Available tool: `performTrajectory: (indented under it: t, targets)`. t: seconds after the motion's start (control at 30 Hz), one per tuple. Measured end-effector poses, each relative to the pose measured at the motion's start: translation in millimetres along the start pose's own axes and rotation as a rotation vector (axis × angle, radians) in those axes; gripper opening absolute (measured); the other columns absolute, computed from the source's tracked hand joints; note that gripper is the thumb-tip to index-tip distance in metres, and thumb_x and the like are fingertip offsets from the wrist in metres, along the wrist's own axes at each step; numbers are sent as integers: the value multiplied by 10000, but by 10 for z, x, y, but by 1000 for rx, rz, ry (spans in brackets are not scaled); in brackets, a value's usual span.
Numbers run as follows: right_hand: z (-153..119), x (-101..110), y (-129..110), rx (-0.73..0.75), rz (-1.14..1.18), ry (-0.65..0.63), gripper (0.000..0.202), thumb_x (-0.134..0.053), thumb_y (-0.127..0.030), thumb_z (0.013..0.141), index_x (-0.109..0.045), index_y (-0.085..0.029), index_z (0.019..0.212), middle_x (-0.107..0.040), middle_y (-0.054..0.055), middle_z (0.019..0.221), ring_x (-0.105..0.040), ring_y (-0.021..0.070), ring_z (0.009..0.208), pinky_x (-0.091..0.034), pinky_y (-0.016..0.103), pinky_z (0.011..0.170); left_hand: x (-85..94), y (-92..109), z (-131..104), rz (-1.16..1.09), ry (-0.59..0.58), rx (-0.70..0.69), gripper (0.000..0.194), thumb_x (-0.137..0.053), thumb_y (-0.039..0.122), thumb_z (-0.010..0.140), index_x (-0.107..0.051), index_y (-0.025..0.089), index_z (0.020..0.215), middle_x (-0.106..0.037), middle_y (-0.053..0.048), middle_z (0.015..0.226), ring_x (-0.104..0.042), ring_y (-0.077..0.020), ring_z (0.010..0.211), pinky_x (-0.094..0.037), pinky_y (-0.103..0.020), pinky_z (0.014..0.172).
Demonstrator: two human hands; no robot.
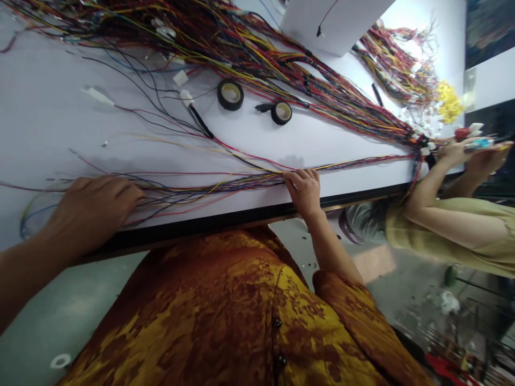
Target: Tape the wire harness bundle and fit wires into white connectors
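A long bundle of coloured wires (225, 184) runs along the front edge of the white table. My left hand (96, 206) lies over its loose left part, palm down, fingers bent round the wires near the edge. Further right, my right hand (304, 187) grips the same bundle, its fingers wrapped over the top. Beyond my right hand the bundle continues toward white connectors at the far right. A black-sleeved branch (202, 122) with a white connector (186, 97) lies behind the bundle, between my hands.
Two black tape rolls (230, 95) (281, 113) lie behind the bundle. A large wire pile (257, 59) crosses the back of the white table (346, 136). A white box (330, 27) stands behind. At the right, another person's hands (456, 153) hold connectors.
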State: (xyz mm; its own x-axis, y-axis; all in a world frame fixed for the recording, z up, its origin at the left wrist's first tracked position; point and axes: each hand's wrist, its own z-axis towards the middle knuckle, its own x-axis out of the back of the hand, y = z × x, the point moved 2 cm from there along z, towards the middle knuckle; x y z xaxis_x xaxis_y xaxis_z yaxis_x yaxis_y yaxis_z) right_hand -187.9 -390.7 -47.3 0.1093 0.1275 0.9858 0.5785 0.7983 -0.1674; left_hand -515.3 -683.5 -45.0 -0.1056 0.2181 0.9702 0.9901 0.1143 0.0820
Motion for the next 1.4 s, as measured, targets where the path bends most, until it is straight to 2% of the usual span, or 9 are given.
performTrajectory:
  t: [0.37, 0.63, 0.83, 0.97, 1.03, 1.13, 1.27, 1.33, 1.4]
  targets:
    - [263, 4, 21, 295, -196, -182, 264, -444, -214, 1016, -686, -193, 911, -654, 83, 948, -566, 213, 854, -367, 351, 792, 0, 28, 22, -25, 52, 20, 246, -323, 248, 917, -545, 252, 811, -647, -85, 850, -560, -286, 858, -329, -398, 732]
    - [147, 71, 61, 196, 58, -131, 187, -437, -208, 989, -604, -208, 904, -657, 106, 1040, -570, 238, 961, -446, 363, 892, 2, 33, 26, 4, 59, 39, 245, -358, 302, 945, -545, 231, 804, -654, -70, 790, -580, -268, 825, -369, -377, 762]
    - [33, 64, 161, 179, 194, -105, 127, -476, -212, 938, -577, -223, 863, -670, 104, 1047, -595, 240, 1009, -479, 378, 896, -18, 24, 16, 17, 67, 0, 221, -390, 303, 946, -560, 203, 846, -696, -116, 924, -597, -278, 853, -408, -387, 801]
    - [-2, 101, 230, 73, 238, 2, 113, -454, -226, 935, -556, -226, 886, -683, 85, 961, -614, 228, 937, -478, 373, 869, -49, 19, 12, 56, 38, -9, 207, -433, 310, 961, -570, 190, 862, -692, -111, 932, -586, -270, 871, -423, -379, 817]
    - [36, 115, 116, 53, 144, 33, 114, -465, -219, 925, -564, -219, 869, -674, 75, 862, -604, 243, 891, -459, 389, 868, -46, 38, 21, 42, 25, 13, 185, -472, 313, 953, -575, 183, 870, -687, -109, 932, -581, -266, 887, -430, -380, 834]
    - [150, 44, -357, 186, 46, -81, 126, -506, -210, 917, -616, -199, 857, -678, 82, 832, -602, 251, 842, -448, 386, 821, -39, 95, 42, -19, 32, 82, 164, -510, 299, 940, -592, 179, 866, -675, -110, 908, -589, -273, 913, -447, -399, 851]
    - [278, -91, -1039, 424, 166, -264, 215, -490, -262, 974, -695, -200, 952, -712, 85, 941, -647, 218, 847, -476, 338, 748, -98, 139, 24, -98, 212, 253, 200, -538, 294, 933, -662, 160, 1014, -669, -158, 1086, -588, -318, 1086, -443, -456, 964]
    - [331, -56, -1071, 444, 312, -297, 250, -485, -305, 987, -721, -223, 974, -728, 69, 964, -673, 211, 880, -505, 338, 767, -154, 124, -24, -127, 335, 323, 322, -553, 319, 933, -639, 175, 1208, -589, -176, 1336, -496, -351, 1283, -387, -506, 1057]
    - [402, 99, -823, 342, 523, -290, 211, -575, -383, 940, -744, -258, 929, -737, 41, 901, -687, 208, 824, -534, 350, 736, -208, 96, -82, -168, 398, 337, 398, -542, 330, 944, -589, 207, 1320, -499, -155, 1473, -400, -352, 1391, -334, -535, 1107]
